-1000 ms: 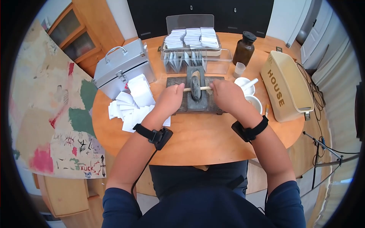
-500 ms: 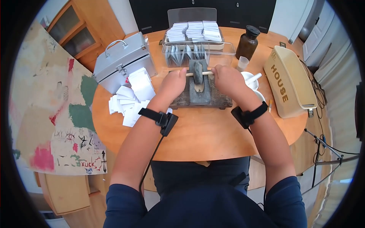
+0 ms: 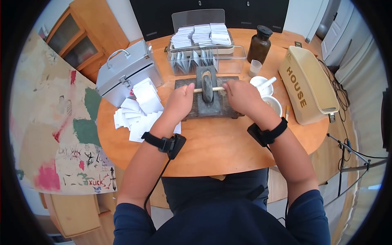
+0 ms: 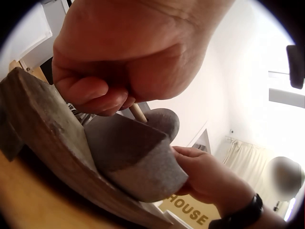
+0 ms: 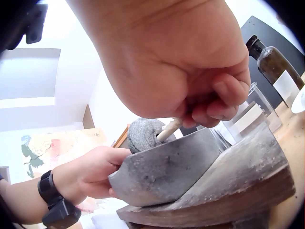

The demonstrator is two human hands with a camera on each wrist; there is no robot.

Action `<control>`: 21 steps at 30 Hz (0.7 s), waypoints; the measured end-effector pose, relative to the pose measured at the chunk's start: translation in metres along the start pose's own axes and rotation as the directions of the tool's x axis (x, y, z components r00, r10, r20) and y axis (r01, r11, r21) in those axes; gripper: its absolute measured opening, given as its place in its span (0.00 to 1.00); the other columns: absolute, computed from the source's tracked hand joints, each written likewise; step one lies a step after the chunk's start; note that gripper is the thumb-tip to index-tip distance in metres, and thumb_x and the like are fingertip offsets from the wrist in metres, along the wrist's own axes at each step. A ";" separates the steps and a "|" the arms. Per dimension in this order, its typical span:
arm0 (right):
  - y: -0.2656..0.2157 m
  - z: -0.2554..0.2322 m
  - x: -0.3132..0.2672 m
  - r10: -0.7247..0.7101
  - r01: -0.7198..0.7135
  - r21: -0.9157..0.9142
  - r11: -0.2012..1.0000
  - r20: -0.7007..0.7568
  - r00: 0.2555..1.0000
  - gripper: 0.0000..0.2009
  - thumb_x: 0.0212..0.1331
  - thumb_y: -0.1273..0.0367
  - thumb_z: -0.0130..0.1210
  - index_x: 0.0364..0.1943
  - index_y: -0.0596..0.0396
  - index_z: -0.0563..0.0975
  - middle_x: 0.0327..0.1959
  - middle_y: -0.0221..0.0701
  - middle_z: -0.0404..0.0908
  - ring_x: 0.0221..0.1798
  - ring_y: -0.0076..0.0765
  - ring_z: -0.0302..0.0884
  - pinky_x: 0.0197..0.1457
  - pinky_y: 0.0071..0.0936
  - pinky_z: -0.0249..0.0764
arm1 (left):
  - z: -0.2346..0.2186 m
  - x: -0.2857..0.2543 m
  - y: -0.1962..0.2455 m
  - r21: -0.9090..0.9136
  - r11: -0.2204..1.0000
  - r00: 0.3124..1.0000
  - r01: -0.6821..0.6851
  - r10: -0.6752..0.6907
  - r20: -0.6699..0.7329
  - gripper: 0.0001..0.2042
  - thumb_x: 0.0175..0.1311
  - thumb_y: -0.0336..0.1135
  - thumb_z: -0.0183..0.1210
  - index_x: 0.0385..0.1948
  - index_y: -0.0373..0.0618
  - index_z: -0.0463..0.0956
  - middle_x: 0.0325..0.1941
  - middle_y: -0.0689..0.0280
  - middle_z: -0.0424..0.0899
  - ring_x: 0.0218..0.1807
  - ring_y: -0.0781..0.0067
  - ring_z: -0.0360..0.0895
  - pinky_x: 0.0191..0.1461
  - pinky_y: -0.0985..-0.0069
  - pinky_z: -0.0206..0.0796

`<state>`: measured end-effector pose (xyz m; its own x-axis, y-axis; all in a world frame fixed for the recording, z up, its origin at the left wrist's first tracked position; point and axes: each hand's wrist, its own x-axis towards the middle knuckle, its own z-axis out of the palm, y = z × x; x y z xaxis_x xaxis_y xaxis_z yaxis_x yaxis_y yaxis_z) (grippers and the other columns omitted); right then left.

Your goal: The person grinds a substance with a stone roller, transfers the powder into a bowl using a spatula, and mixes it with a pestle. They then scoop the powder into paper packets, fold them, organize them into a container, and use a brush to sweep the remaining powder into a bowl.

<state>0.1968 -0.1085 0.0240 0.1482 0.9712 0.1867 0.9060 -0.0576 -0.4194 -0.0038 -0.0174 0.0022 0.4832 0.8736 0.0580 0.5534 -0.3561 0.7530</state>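
Note:
A grey stone wheel [image 3: 207, 92] stands upright in a narrow, boat-shaped stone trough [image 3: 209, 109] on a dark base [image 3: 228, 108]. Through its centre runs a pale wooden rod [image 3: 198, 90]. The left hand [image 3: 179, 103] grips the rod's left end and the right hand [image 3: 245, 98] its right end. Light material shows in the trough beyond the wheel. Curled fingers of the left hand [image 4: 126, 52] hold the rod beside the wheel [image 4: 167, 125] in the left wrist view. In the right wrist view, the right hand [image 5: 176, 62] closes round the rod above the trough [image 5: 167, 167].
Left stand a silver metal case [image 3: 126, 73] and loose white papers [image 3: 147, 98]. Behind are a clear bin [image 3: 232, 65] and a tray of white packets [image 3: 202, 36]. Right are a brown bottle [image 3: 259, 47], small cup [image 3: 255, 67], white bowls [image 3: 272, 104] and a cream HOUSE bin [image 3: 300, 92].
The wheel rolled to the trough's far part, then came back toward the person, uncovering the light material beyond it. Both hands moved with the rod and kept their grip.

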 end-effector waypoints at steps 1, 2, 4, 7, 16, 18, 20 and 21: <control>-0.002 -0.001 0.005 -0.001 0.001 0.000 1.000 -0.001 1.000 0.16 0.69 0.63 0.46 0.32 0.60 0.79 0.31 0.48 0.82 0.37 0.58 0.81 0.40 0.49 0.75 | 0.003 0.009 -0.008 0.001 1.000 1.000 -0.001 0.001 -0.001 0.25 0.76 0.49 0.40 0.27 0.33 0.71 0.26 0.45 0.76 0.33 0.43 0.75 0.43 0.57 0.66; -0.004 -0.004 0.011 0.019 -0.019 -0.007 1.000 0.005 1.000 0.16 0.69 0.63 0.47 0.32 0.60 0.80 0.32 0.48 0.83 0.38 0.58 0.81 0.41 0.49 0.75 | 0.008 0.021 -0.018 -0.017 1.000 1.000 -0.016 0.015 -0.026 0.24 0.76 0.50 0.42 0.26 0.36 0.70 0.23 0.57 0.72 0.29 0.58 0.69 0.38 0.63 0.64; -0.004 -0.006 0.021 0.041 -0.041 -0.013 0.999 0.008 0.999 0.16 0.69 0.63 0.47 0.33 0.60 0.81 0.32 0.49 0.83 0.38 0.57 0.81 0.41 0.49 0.75 | 0.007 0.034 -0.017 -0.032 0.999 0.998 -0.034 0.032 -0.051 0.23 0.76 0.51 0.43 0.25 0.39 0.69 0.20 0.69 0.67 0.25 0.74 0.64 0.34 0.70 0.62; -0.001 -0.003 0.025 0.036 -0.037 -0.019 0.999 -0.005 0.999 0.16 0.68 0.64 0.48 0.33 0.61 0.81 0.34 0.49 0.83 0.40 0.57 0.82 0.42 0.48 0.75 | 0.008 0.038 -0.012 -0.140 0.972 0.981 0.187 -0.191 -0.016 0.24 0.76 0.51 0.43 0.25 0.40 0.71 0.20 0.69 0.69 0.24 0.75 0.65 0.32 0.72 0.61; -0.007 -0.008 0.000 0.032 -0.030 -0.027 0.999 0.074 0.997 0.16 0.70 0.62 0.45 0.36 0.58 0.80 0.34 0.47 0.84 0.41 0.56 0.82 0.44 0.48 0.76 | 0.001 0.010 -0.015 -0.138 0.988 0.995 0.069 -0.058 0.081 0.25 0.76 0.49 0.42 0.26 0.34 0.69 0.23 0.54 0.72 0.28 0.59 0.68 0.40 0.61 0.64; -0.006 -0.010 0.008 0.072 -0.071 -0.023 0.997 0.068 0.995 0.16 0.71 0.62 0.45 0.35 0.59 0.81 0.34 0.47 0.84 0.41 0.56 0.81 0.44 0.48 0.75 | 0.000 0.020 -0.017 -0.088 0.996 0.999 0.011 -0.006 0.052 0.24 0.76 0.49 0.42 0.25 0.35 0.68 0.22 0.57 0.72 0.28 0.63 0.69 0.39 0.63 0.64; -0.005 -0.011 0.013 0.058 -0.057 -0.014 0.998 0.042 0.997 0.17 0.71 0.62 0.45 0.35 0.59 0.81 0.34 0.48 0.83 0.41 0.57 0.81 0.44 0.49 0.75 | 0.002 0.027 -0.017 -0.155 0.988 0.999 0.023 -0.019 0.027 0.24 0.76 0.50 0.43 0.25 0.36 0.69 0.22 0.59 0.72 0.28 0.65 0.69 0.38 0.64 0.64; -0.004 -0.012 0.015 0.047 -0.047 -0.003 0.999 0.016 0.999 0.17 0.71 0.62 0.45 0.34 0.59 0.81 0.34 0.48 0.83 0.41 0.57 0.81 0.44 0.49 0.75 | 0.003 0.032 -0.017 -0.219 0.975 0.999 0.035 -0.034 0.007 0.24 0.76 0.50 0.43 0.25 0.36 0.69 0.21 0.60 0.71 0.27 0.67 0.69 0.38 0.65 0.64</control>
<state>0.2001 -0.0964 0.0394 0.1837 0.9711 0.1524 0.8994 -0.1035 -0.4246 0.0041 0.0152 -0.0108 0.4689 0.8828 0.0275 0.4077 -0.2439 0.8799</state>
